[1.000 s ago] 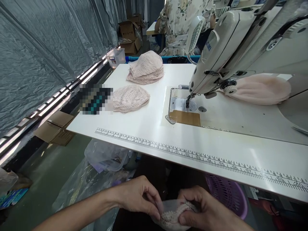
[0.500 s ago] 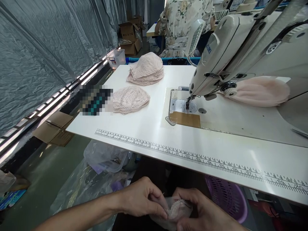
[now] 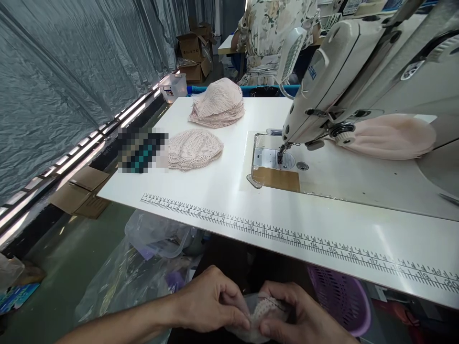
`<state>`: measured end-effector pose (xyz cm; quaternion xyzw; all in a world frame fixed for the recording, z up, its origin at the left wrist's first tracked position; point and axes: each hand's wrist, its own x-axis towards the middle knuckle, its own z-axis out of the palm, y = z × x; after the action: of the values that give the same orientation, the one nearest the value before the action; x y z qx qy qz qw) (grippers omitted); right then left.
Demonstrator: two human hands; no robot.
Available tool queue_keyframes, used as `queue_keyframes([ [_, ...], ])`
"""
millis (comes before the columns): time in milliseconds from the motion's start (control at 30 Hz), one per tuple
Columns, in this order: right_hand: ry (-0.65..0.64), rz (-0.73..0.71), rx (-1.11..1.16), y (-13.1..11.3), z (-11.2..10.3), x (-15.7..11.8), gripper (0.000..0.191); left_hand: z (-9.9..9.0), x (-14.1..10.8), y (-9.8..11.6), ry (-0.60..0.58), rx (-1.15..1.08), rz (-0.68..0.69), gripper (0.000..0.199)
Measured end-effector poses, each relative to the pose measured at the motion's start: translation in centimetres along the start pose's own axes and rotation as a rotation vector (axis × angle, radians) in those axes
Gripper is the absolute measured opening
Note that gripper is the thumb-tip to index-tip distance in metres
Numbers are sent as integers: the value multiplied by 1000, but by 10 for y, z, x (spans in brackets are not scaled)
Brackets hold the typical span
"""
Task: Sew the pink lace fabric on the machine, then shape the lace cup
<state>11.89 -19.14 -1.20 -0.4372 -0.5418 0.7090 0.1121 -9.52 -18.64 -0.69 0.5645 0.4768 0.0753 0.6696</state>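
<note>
Below the table's front edge, both my hands hold one piece of pale pink lace fabric (image 3: pixel 269 308) with a sheer layer. My left hand (image 3: pixel 211 302) pinches its left side between thumb and fingers. Curled round the right side is my right hand (image 3: pixel 297 310), its thumb pressed near the scalloped lace edge. On the white table (image 3: pixel 215 191) lie a taller stack of pink lace cups (image 3: pixel 217 102) and a lower lace pile (image 3: pixel 195 149). The sewing machine (image 3: pixel 322 86) stands at the right, its presser foot (image 3: pixel 280 156) over the needle plate. Smooth pink fabric (image 3: pixel 392 136) rests behind the machine head.
A printed ruler (image 3: pixel 265 231) runs along the table's front edge. Under it are a purple basket (image 3: pixel 340 301) and a clear plastic tub (image 3: pixel 158 234). Cardboard boxes (image 3: pixel 81 193) stand on the floor at left. Beyond the table sits a person in a floral top (image 3: pixel 276 33).
My right thumb has shifted up and left onto the lace edge. My left hand keeps its pinch, and the fabric has moved slightly. The things on the table look the same.
</note>
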Motion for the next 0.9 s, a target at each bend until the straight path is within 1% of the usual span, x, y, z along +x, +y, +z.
queue_keyframes([
  [67, 19, 4, -15, -3, 2, 1, 14, 1, 0, 1, 6, 22, -2, 14],
  [133, 9, -11, -3, -4, 4, 2, 15, 1, 0, 2, 18, 40, 2, 15],
  [267, 8, -51, 11, -3, 7, 3, 23, 2, 0, 2, 42, 18, 9, 19],
  [333, 42, -36, -34, -2, 7, 2, 25, 2, 0, 1, 28, -39, -18, 22],
  [433, 111, -20, -119, 0, 7, -1, 21, 3, 0, 0, -15, -109, -63, 25],
  [567, 100, -19, -134, 3, 6, -2, 22, 3, -1, -1, -32, -83, -53, 29],
  [667, 91, -25, -157, 3, 6, -3, 24, 4, -1, -1, -30, -87, -59, 26],
  [833, 141, -26, -170, 2, 6, -7, 27, 4, -1, 2, -2, -65, -43, 21],
  [900, 142, -23, -179, 2, 6, -8, 28, 4, -1, 3, 10, -46, -46, 21],
])
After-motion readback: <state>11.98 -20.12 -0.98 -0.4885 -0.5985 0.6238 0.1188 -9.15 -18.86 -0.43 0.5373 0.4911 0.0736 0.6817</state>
